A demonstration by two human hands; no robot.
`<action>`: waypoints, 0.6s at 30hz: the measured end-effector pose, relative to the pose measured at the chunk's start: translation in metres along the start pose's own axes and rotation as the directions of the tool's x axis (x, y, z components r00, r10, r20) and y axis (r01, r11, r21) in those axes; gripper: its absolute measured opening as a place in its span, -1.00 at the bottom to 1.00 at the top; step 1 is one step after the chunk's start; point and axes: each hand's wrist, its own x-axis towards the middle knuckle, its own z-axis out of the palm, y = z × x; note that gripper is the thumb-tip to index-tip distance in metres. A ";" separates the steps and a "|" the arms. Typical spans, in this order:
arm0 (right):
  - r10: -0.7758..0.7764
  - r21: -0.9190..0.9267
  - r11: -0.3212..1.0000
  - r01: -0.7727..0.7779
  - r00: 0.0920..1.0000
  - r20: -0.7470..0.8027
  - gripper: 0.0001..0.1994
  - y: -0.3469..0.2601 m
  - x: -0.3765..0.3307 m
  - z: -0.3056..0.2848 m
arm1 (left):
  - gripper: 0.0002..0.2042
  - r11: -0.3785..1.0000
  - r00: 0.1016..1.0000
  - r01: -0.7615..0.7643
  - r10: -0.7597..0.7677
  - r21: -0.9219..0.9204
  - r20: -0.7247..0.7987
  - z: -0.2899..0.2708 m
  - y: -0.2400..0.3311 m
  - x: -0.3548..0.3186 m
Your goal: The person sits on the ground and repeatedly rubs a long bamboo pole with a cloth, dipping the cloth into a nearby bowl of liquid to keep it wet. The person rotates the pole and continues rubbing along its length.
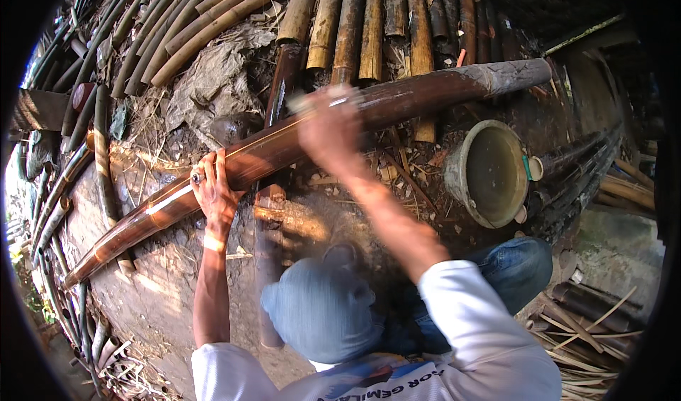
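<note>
Bamboo pole (268, 150), dark brown and glossy, is lying slantwise in front of me, its pale grey end pointing to the upper right. My left hand (215, 186) is clasping it, fingers over the top and a ring showing. My right hand (332, 133) is blurring farther up its surface; I cannot tell whether it is pinching anything. A round basin (461, 170) is standing below the grey end, and bamboo lengths (350, 28) are lying side by side beyond.
</note>
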 end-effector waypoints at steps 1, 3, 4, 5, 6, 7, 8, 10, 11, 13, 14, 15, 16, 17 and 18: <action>-0.071 0.005 0.997 0.071 0.986 0.151 -0.58 -0.036 -0.008 0.019 | 0.15 1.000 1.000 0.001 -0.001 0.013 -0.015 -0.003 0.003 -0.006; -0.577 -0.200 0.816 0.542 0.743 -0.339 -0.60 -0.031 -0.029 0.071 | 0.15 0.997 0.996 -0.071 0.073 0.040 -0.059 -0.010 0.003 -0.015; -0.558 -0.072 0.814 0.577 0.741 -0.373 -0.60 -0.019 -0.029 0.066 | 0.16 0.998 0.998 -0.056 0.056 0.001 0.007 -0.012 0.001 -0.018; -0.325 0.011 0.941 0.338 0.912 -0.249 -0.62 0.000 -0.023 0.034 | 0.16 0.997 0.997 -0.079 0.079 0.022 0.021 -0.015 -0.007 -0.018; -0.131 0.018 0.991 0.135 0.980 -0.150 -0.64 0.030 -0.015 -0.003 | 0.17 0.997 0.993 -0.071 0.069 0.017 0.101 -0.017 -0.016 -0.016; -0.015 -0.144 0.989 -0.031 0.951 -0.308 -0.69 0.068 -0.008 -0.026 | 0.17 0.997 0.985 -0.013 0.025 -0.072 0.173 -0.017 -0.027 -0.012; 0.220 -0.043 0.973 -0.227 0.968 -0.123 -0.61 0.100 0.002 -0.059 | 0.16 0.998 0.983 -0.021 0.030 -0.051 0.181 -0.014 -0.034 -0.008; 0.094 -0.418 0.842 -0.340 0.857 -0.507 -0.63 0.167 0.019 -0.088 | 0.13 0.979 0.978 -0.187 0.193 -0.077 0.080 -0.006 -0.043 -0.002; 0.256 -0.363 0.848 -0.385 0.899 -0.355 -0.64 0.166 0.023 -0.093 | 0.13 0.980 0.979 -0.175 0.183 -0.090 0.089 -0.002 -0.046 0.000; 0.509 -0.260 0.808 -0.528 0.849 -0.144 -0.67 0.124 0.020 -0.083 | 0.11 0.988 0.975 -0.091 0.114 -0.126 0.190 0.004 -0.046 0.000; 0.363 -0.141 0.922 -0.361 0.932 -0.010 -0.64 0.082 0.013 -0.065 | 0.11 0.988 0.982 -0.108 0.122 -0.107 0.141 0.004 -0.045 -0.001; 0.216 -0.076 0.974 -0.214 0.976 0.017 -0.64 0.036 0.003 -0.041 | 0.10 0.991 0.983 -0.093 0.106 -0.092 0.148 0.004 -0.042 -0.001; -0.004 -0.023 1.000 0.005 0.999 0.053 -0.70 0.003 -0.009 -0.006 | 0.09 0.994 0.982 -0.072 0.085 -0.080 0.168 0.002 -0.041 -0.004; -0.005 0.054 0.999 0.008 0.999 -0.047 -0.77 -0.032 -0.017 0.016 | 0.07 0.993 0.987 -0.082 0.093 -0.085 0.133 -0.001 -0.039 -0.004; -0.171 0.050 0.983 0.177 0.980 -0.105 -0.75 -0.048 -0.023 0.033 | 0.07 0.993 0.984 -0.088 0.098 -0.074 0.146 -0.004 -0.038 -0.004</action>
